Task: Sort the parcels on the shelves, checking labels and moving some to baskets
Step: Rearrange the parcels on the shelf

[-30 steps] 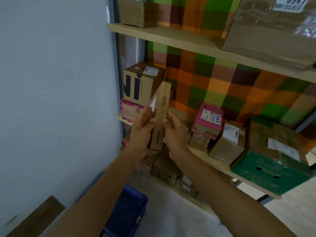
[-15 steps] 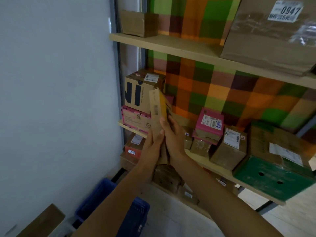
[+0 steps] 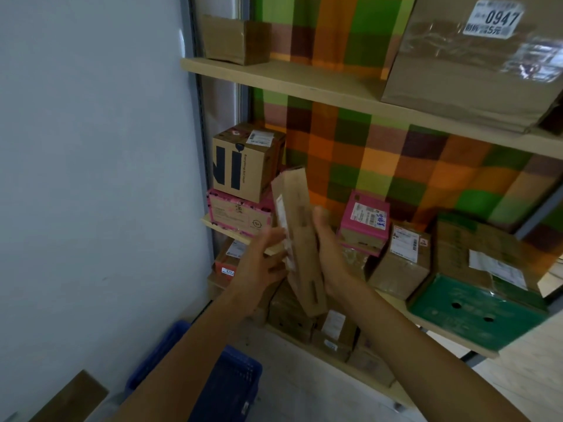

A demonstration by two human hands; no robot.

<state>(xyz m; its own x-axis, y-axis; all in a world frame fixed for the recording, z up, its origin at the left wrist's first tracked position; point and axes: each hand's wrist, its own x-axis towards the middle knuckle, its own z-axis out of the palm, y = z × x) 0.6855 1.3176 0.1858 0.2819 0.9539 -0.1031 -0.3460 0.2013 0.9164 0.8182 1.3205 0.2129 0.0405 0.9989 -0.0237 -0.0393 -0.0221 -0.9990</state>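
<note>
Here, the right hand (image 3: 330, 257) grips a long narrow parcel (image 3: 300, 239), tilted before the middle shelf (image 3: 441, 330); the left hand (image 3: 259, 266) presses straight fingers (image 3: 274, 236) against its labelled side.

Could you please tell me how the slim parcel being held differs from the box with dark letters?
The slim parcel is long, flat and tilted, between left hand and right hand; the lettered box is cube-like, upright, resting on a pink box. Both are brown cardboard with labels.
</note>
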